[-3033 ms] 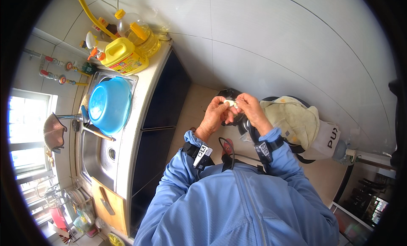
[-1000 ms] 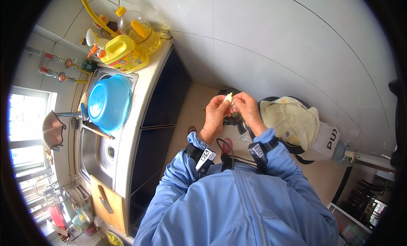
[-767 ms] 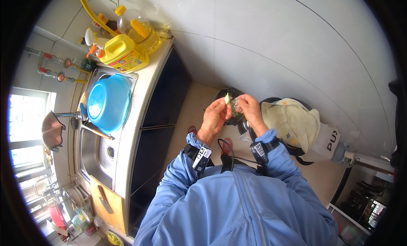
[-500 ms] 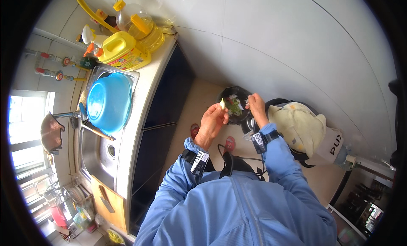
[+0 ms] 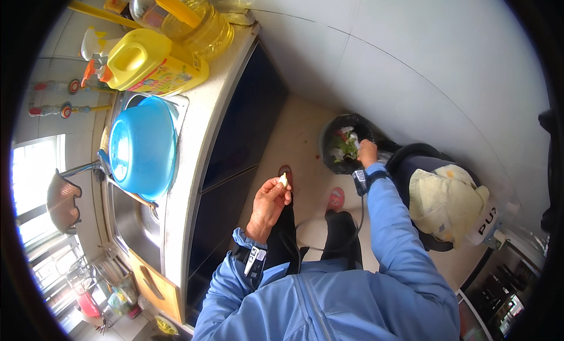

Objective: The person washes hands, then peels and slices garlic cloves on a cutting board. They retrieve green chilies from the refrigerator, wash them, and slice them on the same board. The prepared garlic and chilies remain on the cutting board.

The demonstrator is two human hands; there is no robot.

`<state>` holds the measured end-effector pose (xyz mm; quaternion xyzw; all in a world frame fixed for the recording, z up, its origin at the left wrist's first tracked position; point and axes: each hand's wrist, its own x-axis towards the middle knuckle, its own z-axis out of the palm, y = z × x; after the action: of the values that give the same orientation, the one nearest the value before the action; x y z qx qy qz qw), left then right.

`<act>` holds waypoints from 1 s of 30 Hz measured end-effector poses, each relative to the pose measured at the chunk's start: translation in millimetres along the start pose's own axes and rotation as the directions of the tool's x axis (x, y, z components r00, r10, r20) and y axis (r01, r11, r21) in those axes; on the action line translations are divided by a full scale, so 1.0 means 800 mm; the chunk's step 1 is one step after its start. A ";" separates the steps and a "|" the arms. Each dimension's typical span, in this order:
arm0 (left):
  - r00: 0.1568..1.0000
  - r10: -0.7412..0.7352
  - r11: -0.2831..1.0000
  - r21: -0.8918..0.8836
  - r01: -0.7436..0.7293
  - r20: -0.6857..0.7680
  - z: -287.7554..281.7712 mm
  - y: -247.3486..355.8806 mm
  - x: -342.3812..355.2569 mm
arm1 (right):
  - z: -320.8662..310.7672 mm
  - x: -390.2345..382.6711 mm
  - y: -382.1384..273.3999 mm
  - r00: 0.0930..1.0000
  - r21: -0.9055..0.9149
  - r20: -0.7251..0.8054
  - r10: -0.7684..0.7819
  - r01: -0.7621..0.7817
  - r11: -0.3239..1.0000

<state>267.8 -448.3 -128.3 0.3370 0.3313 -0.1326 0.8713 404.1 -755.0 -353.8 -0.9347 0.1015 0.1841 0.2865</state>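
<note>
My left hand (image 5: 270, 204) is raised over the floor in front of my legs, its thumb and fingertips pinching a small pale garlic clove (image 5: 284, 180). Farther forward and to the right, my right hand (image 5: 368, 153) reaches to the near right edge of a black waste bin (image 5: 329, 132). Its fingers are drawn together and point into the bin; whatever they hold is too small to make out. Green leafy scraps (image 5: 348, 146) and white bits lie inside the bin.
To the left a counter (image 5: 197, 129) carries a sink with a blue basin (image 5: 147, 147), a yellow jug (image 5: 147, 62) and an oil bottle (image 5: 211, 35). A cutting board (image 5: 167, 291) with a knife lies nearer. At the right, a pale cloth (image 5: 443, 200) drapes over a dark round-edged thing.
My left hand has drawn back from the bin with the garlic clove. My right hand has moved down to the bin's edge. The view has shifted, and my hands are farther apart.
</note>
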 end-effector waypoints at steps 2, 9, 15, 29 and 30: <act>1.000 0.000 1.000 -0.010 0.000 -0.011 -0.011 0.002 0.003 | 0.005 0.005 0.002 0.992 -0.248 -0.123 -0.038 0.007 0.969; 0.996 0.063 0.997 0.042 -0.061 -0.063 -0.036 0.005 0.006 | 0.051 0.035 0.031 0.966 -0.525 0.105 -0.236 0.255 0.812; 0.991 0.124 0.992 -0.029 -0.126 -0.050 -0.083 0.004 -0.008 | 0.109 0.062 0.055 0.960 0.598 0.219 0.174 -0.273 0.754; 0.852 0.480 0.846 -0.148 -0.513 -0.208 -0.100 0.021 -0.120 | 0.081 0.063 -0.082 0.879 -0.274 0.160 -0.449 0.476 0.835; 0.845 0.490 0.836 -0.159 -0.525 -0.214 -0.101 0.021 -0.139 | 0.060 0.046 -0.090 0.887 -0.322 0.152 -0.437 0.462 0.826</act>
<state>153.1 -380.4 -90.6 0.3280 0.3124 0.1681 0.8755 445.3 -672.2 -369.8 -0.9607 -0.1660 0.1599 0.1548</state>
